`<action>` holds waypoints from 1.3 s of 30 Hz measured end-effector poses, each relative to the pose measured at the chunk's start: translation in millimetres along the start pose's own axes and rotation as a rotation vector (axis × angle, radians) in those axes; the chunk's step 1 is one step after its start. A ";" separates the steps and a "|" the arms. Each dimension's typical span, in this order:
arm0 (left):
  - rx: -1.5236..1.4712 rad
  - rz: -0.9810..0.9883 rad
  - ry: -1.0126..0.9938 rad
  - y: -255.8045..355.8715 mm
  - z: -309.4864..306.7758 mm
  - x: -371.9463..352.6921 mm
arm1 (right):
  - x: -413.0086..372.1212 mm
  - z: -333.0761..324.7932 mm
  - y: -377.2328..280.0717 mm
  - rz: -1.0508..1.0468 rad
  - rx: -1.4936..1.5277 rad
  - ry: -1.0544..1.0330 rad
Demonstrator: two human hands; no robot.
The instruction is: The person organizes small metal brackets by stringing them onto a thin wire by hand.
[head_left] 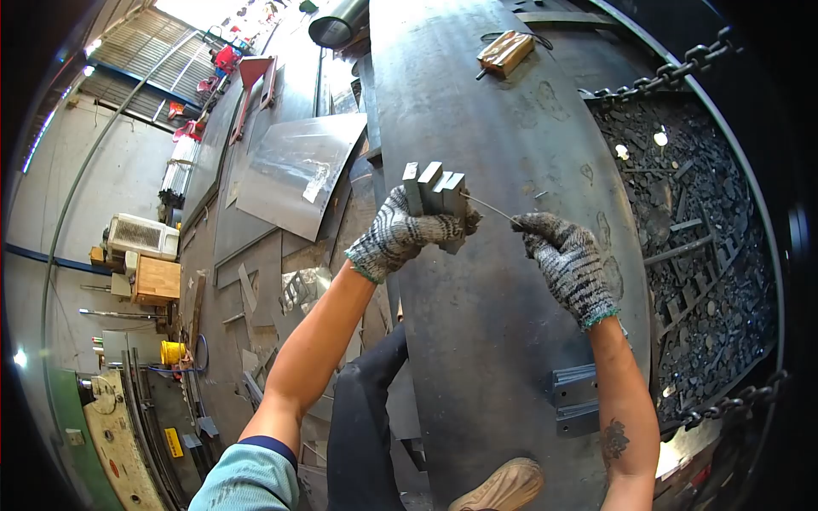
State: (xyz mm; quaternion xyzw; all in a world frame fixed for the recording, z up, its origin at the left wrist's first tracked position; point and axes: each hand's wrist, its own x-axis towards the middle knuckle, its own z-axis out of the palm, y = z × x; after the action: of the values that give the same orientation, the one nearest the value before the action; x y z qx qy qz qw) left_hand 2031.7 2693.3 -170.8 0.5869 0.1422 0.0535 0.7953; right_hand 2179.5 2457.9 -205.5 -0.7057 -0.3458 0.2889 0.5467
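My left hand (400, 237), in a knitted grey glove, grips a bundle of three short grey metal bars (434, 189) held upright above a large curved steel plate (494, 341). My right hand (567, 260), also gloved, pinches a thin wire (490, 208) that runs from the bars to its fingers. Both forearms are bare. My dark trouser leg and a tan shoe (503, 487) rest at the plate's near edge.
A wooden-handled tool (506, 51) lies far up the plate. Grey steel angle pieces (575, 399) sit near my right forearm. Chains (673, 75) border a bin of dark scrap (707, 247) on the right. Sheet metal (298, 170) and workshop clutter fill the left.
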 end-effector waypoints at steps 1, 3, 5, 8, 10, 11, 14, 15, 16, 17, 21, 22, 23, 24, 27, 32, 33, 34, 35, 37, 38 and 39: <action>0.006 0.000 -0.005 1.8 1.5 -1.1 | 0.2 -0.8 -1.0 0.001 0.028 0.003; 0.124 -0.002 0.030 10.9 11.6 -4.7 | -1.2 -0.7 -4.4 0.002 0.063 0.015; 0.124 -0.013 0.043 20.4 24.0 -6.6 | -5.8 -1.3 -9.1 -0.109 -0.075 0.038; 0.290 -0.036 0.065 31.3 30.3 -3.7 | -5.8 -1.9 -3.5 -0.133 -0.043 0.062; 0.737 0.051 -0.017 40.6 22.8 -0.8 | -6.7 -0.6 -4.5 -0.150 -0.076 0.061; 0.739 0.049 -0.020 43.6 20.6 -0.1 | -7.2 0.4 -4.5 -0.166 -0.108 0.059; 0.752 0.027 -0.018 46.8 16.0 3.3 | -5.0 4.2 0.6 -0.083 0.109 0.045; 0.757 0.028 -0.017 42.1 17.7 2.8 | -4.6 5.0 2.5 -0.087 0.112 0.046; 0.633 0.067 -0.015 35.5 21.2 2.7 | -3.9 3.9 5.1 -0.089 0.159 0.053; 0.504 0.104 -0.016 32.8 26.3 4.3 | -3.2 2.3 6.1 -0.089 0.203 0.060; 0.525 0.091 0.006 14.9 34.4 7.0 | -3.8 -4.5 1.3 -0.057 0.262 0.090; 0.544 0.202 -0.056 8.5 35.8 11.0 | -4.3 -7.8 -3.5 -0.069 0.161 0.097; 0.539 0.202 -0.055 5.6 36.3 13.1 | -4.1 -9.8 -6.0 -0.082 0.062 0.104; 0.544 0.217 -0.094 3.3 37.0 14.5 | -2.7 -8.6 1.5 -0.158 0.063 0.112; 0.520 0.138 -0.147 -1.5 34.3 14.4 | -9.0 -8.6 -13.0 -0.151 -0.123 0.133; 0.171 0.156 -0.034 -2.8 23.4 15.3 | -7.7 -5.6 -6.1 -0.112 -0.005 0.074; 0.050 0.135 -0.072 8.2 23.9 14.8 | -8.1 -5.0 -8.1 -0.111 -0.048 0.065; 0.195 0.083 -0.106 21.2 23.5 11.9 | -8.2 -3.7 -7.0 -0.097 -0.036 0.062; 0.195 0.083 -0.105 24.4 20.7 11.9 | -7.6 -4.3 -7.7 -0.097 -0.037 0.061; 0.255 0.082 -0.176 27.3 16.7 9.7 | -8.5 -3.7 -9.4 -0.091 -0.040 0.053; 0.256 0.078 -0.176 29.2 17.2 8.5 | -8.5 -3.9 -9.3 -0.089 -0.037 0.054; 0.265 0.076 -0.184 31.3 18.0 7.3 | -8.7 -3.9 -9.4 -0.095 -0.038 0.055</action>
State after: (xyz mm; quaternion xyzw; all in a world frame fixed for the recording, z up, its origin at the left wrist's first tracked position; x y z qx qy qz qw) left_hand 2046.4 2688.1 -137.4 0.6940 0.0521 0.0104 0.7180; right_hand 2175.9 2450.2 -195.2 -0.7065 -0.3690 0.2363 0.5557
